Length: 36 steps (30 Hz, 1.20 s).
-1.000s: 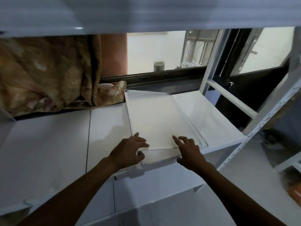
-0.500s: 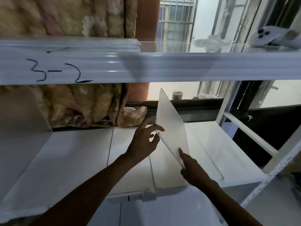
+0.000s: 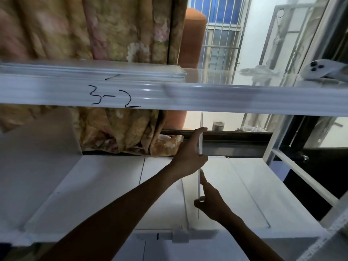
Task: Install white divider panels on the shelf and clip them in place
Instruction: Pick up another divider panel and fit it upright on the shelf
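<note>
A white divider panel [image 3: 200, 121] stands upright and edge-on on the white shelf [image 3: 113, 181], its top reaching the shelf above [image 3: 226, 98]. My left hand [image 3: 190, 153] lies flat against the panel's left face, thumb hooked round its near edge. My right hand [image 3: 209, 198] pinches the lower near edge, index finger pointing up along it. A small white clip [image 3: 180, 234] sits on the shelf's front lip, just left of the panel's line. Another divider panel [image 3: 39, 134] stands upright at the far left.
A flowered curtain [image 3: 116, 34] hangs behind the shelf, left of a window with bars [image 3: 220, 40]. The upper shelf's front rail carries the handwritten mark "3-2" [image 3: 114, 97]. A white device [image 3: 323, 69] lies on the upper shelf at right. A white upright [image 3: 278, 140] frames the right side.
The panel went from lying flat on the shelf to tilted, then to standing vertical. Both hands moved up with it. The camera view tilted upward.
</note>
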Motion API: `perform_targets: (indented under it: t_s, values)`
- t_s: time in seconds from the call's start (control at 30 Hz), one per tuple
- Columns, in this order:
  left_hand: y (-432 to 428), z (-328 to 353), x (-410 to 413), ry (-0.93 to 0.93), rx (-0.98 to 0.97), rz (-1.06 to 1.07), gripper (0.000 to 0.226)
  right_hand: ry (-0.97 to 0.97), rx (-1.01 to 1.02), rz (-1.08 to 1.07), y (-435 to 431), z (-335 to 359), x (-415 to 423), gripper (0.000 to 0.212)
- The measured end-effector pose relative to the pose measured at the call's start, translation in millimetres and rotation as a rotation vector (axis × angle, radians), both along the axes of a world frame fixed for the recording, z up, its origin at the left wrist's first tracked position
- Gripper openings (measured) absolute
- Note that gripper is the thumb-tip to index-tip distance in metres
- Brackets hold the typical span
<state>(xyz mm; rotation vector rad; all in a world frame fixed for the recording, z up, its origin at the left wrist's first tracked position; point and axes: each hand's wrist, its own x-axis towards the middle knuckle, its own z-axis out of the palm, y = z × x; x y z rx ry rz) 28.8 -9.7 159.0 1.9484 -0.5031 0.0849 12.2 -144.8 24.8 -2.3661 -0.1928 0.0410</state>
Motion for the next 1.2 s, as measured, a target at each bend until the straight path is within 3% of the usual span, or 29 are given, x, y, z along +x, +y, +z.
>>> perform_targets:
  t_s: [0.53,1.2]
  values:
    - [75.6,4.7,-38.6,-0.209,0.029,0.153,0.082,-0.074,0.112,0.170,76.5,8.4,-21.9,0.121]
    - [256.6,14.5,-69.1,-0.109,-0.037,0.038,0.075,-0.107,0.084,0.208,258.9,10.8,-45.2,0.112]
